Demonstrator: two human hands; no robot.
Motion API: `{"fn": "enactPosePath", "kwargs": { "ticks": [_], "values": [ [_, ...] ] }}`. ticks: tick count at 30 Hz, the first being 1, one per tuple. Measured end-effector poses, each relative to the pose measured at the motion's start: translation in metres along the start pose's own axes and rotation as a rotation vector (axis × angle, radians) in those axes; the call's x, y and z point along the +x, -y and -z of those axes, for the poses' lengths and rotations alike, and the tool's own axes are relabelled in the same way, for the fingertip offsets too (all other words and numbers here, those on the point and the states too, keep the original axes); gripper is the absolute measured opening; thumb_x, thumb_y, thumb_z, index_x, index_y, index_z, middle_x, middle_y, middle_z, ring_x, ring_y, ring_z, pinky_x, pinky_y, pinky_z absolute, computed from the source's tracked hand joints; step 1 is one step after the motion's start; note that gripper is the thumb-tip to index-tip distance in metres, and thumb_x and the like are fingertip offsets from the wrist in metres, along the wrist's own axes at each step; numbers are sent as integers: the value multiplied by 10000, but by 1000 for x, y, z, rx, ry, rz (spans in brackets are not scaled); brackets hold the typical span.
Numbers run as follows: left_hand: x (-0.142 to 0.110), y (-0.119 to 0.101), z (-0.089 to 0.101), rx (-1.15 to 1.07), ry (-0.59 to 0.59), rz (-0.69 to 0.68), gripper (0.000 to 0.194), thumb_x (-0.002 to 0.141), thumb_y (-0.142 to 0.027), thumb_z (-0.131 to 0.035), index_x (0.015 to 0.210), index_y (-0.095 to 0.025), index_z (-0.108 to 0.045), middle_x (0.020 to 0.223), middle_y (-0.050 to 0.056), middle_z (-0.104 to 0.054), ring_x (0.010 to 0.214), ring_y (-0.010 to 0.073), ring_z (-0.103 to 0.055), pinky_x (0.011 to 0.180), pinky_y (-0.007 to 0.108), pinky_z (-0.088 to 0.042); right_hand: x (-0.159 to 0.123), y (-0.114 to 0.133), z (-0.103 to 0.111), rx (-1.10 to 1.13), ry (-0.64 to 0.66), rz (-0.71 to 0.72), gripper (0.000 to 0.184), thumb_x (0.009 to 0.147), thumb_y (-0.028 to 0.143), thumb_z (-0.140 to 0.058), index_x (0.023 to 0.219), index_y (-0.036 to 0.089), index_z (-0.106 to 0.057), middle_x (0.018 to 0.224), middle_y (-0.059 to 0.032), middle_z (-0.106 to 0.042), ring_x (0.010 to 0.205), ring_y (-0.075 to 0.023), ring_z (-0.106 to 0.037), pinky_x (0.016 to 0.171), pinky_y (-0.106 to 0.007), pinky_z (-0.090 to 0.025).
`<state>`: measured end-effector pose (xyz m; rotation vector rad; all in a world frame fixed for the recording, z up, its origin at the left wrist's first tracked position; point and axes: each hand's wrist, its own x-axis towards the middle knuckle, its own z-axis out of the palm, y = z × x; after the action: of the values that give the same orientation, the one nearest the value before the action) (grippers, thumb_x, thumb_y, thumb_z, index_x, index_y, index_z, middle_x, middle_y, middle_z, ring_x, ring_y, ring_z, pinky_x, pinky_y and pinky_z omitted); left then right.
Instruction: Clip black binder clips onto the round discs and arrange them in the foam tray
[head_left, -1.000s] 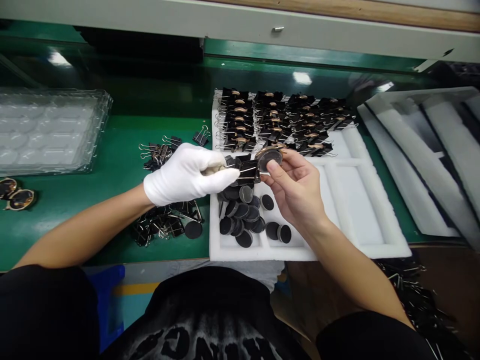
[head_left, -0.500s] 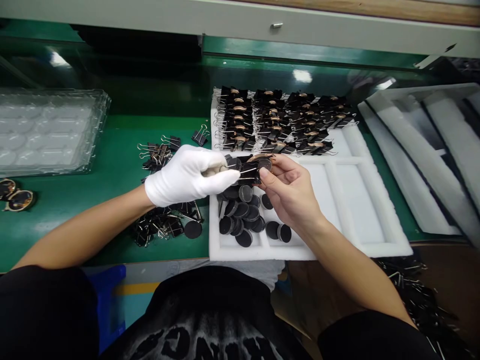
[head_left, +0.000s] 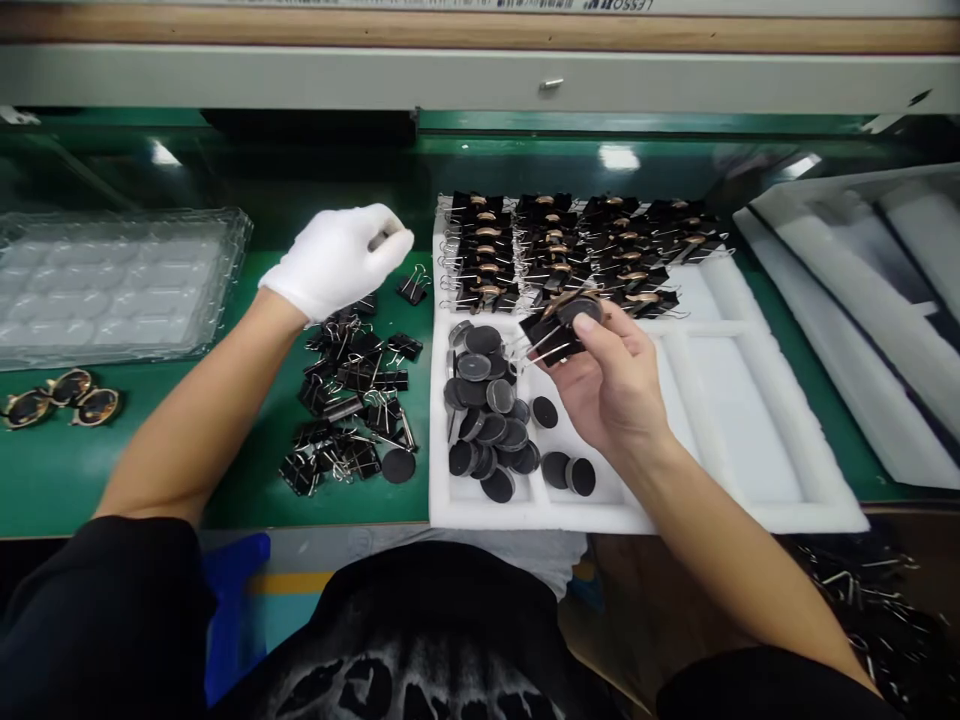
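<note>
My right hand, bare, pinches a round black disc with a copper ring that has a black binder clip clamped on it, held above the white foam tray. My left hand, in a white glove, hovers over the loose pile of binder clips on the green mat, fingers curled together; nothing shows in them. Several loose black discs lie in the tray's near-left compartment. Rows of clipped discs fill the tray's far part.
A clear plastic blister tray sits far left, with copper-ringed parts in front of it. More white foam trays lie at the right. One black disc rests on the mat. Binder clips lie low at the right.
My left hand has let go of the clip and moved left and away to above the loose clip pile. The right hand keeps the clipped disc. The view has tilted slightly.
</note>
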<state>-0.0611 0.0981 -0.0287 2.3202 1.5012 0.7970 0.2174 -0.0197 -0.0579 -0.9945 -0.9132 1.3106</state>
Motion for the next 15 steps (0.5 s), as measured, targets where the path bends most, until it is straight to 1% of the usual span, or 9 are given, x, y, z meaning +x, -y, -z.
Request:
{"fn": "enactPosePath", "kwargs": {
  "ticks": [2, 3, 5, 6, 7, 9, 11, 13, 15],
  "values": [
    [19, 16, -6, 157, 172, 53, 343, 841, -487, -698, 1053, -222, -753, 748, 9, -715, 639, 169, -513, 684, 306, -390, 3, 0, 0, 35, 28, -120, 272, 759, 449, -877, 919, 292, -722, 1084, -5, -757, 1037, -231, -697, 797, -366, -614],
    [27, 22, -10, 203, 272, 65, 385, 804, -516, -717, 1062, -233, -760, 773, 13, -730, 626, 168, -517, 660, 300, -375, 4, -1, 1, 47, 50, -184, 265, 778, 463, -856, 933, 287, -734, 1077, -10, -762, 1027, -229, -697, 776, -355, -604],
    [37, 29, -18, 209, 421, 60, 371, 750, -548, -735, 947, -236, -773, 777, 16, -735, 598, 155, -524, 626, 287, -354, 4, -1, 3, 69, 98, -289, 270, 805, 478, -827, 971, 276, -757, 1030, -17, -764, 976, -216, -699, 745, -340, -586],
    [39, 30, -21, 193, 461, 48, 333, 742, -544, -731, 850, -230, -760, 748, 13, -720, 584, 145, -519, 614, 282, -348, 4, -1, 4, 81, 123, -320, 281, 799, 465, -838, 989, 271, -768, 995, -13, -759, 940, -203, -698, 743, -333, -582],
    [39, 30, -21, 171, 473, 30, 306, 748, -527, -717, 759, -221, -730, 704, 6, -693, 572, 134, -507, 605, 279, -344, 4, -1, 6, 91, 147, -337, 297, 779, 437, -864, 1007, 267, -777, 964, -5, -752, 909, -187, -694, 754, -325, -581],
    [32, 25, -17, 124, 429, -13, 301, 778, -479, -679, 649, -208, -654, 617, -15, -616, 553, 117, -468, 594, 277, -337, 3, 0, 9, 94, 186, -338, 369, 719, 363, -934, 1043, 261, -788, 929, 11, -744, 877, -154, -690, 805, -304, -583],
    [19, 15, -8, 49, 328, -36, 301, 804, -443, -656, 632, -200, -617, 583, -28, -565, 552, 108, -445, 587, 275, -338, 3, 0, 10, 78, 220, -324, 416, 687, 364, -973, 1044, 251, -791, 929, 7, -754, 872, -145, -697, 834, -294, -584],
    [3, 0, 0, -63, 201, -28, 293, 816, -436, -659, 654, -196, -611, 589, -27, -562, 560, 105, -453, 573, 271, -346, 2, -1, 10, 63, 253, -322, 391, 719, 443, -955, 1010, 239, -792, 951, -17, -771, 883, -157, -711, 828, -301, -593],
    [-13, -18, 3, -180, 84, -8, 289, 833, -437, -656, 679, -199, -600, 602, -21, -573, 559, 106, -469, 555, 269, -360, 1, -2, 8, 54, 289, -329, 364, 772, 491, -911, 1008, 238, -799, 994, -39, -788, 907, -170, -727, 826, -308, -605]
  ]
}}
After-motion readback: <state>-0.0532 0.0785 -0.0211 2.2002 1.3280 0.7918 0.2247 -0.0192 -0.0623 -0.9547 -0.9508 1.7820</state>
